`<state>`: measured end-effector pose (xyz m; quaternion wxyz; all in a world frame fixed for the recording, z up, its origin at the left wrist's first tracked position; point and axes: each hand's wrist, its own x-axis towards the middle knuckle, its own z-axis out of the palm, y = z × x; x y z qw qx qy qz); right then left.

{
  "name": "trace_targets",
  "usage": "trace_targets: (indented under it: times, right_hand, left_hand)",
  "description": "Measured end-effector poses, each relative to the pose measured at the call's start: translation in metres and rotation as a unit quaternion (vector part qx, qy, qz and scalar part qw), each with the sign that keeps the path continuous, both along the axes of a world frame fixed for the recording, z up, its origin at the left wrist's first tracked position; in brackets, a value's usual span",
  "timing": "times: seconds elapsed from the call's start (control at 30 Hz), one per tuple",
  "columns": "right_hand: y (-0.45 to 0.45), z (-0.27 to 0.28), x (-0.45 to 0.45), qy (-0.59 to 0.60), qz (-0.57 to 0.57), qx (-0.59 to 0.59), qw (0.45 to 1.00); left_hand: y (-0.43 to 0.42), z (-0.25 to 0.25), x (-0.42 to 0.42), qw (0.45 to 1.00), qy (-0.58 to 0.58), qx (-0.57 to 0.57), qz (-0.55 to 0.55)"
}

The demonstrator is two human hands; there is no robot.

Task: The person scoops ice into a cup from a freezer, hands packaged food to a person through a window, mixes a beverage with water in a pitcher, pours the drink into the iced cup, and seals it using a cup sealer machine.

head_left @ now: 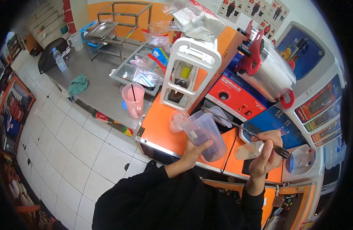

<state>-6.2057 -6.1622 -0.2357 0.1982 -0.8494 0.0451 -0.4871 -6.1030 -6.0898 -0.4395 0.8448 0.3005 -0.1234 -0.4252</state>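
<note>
My left hand grips a translucent plastic pitcher, its thumb across the side, above the orange counter. In my right hand is a long metal spoon, pinched between the fingers, with its bowl end over the pitcher's mouth. A small clear cup with pale contents is beside my right fingers; whether they touch it I cannot tell. Next to the pitcher's rim sits a small clear round container.
A pink cup with a straw stands on the steel table at the left. Behind the pitcher are a white rack and a red machine under a large metal pot. A water dispenser is at the right.
</note>
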Motion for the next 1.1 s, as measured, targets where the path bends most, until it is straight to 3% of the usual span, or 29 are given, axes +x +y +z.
trace_targets:
  times: [0.3,1.1]
  right_hand:
    - [0.011,0.0,0.005,-0.013,-0.016,0.019,1.0]
    - [0.005,0.003,0.009,0.016,0.0,-0.022,1.0]
  left_hand:
    - [0.002,0.01,0.002,0.996,0.089,-0.03,0.002]
    - [-0.004,0.013,0.002,0.99,0.129,-0.052,0.01]
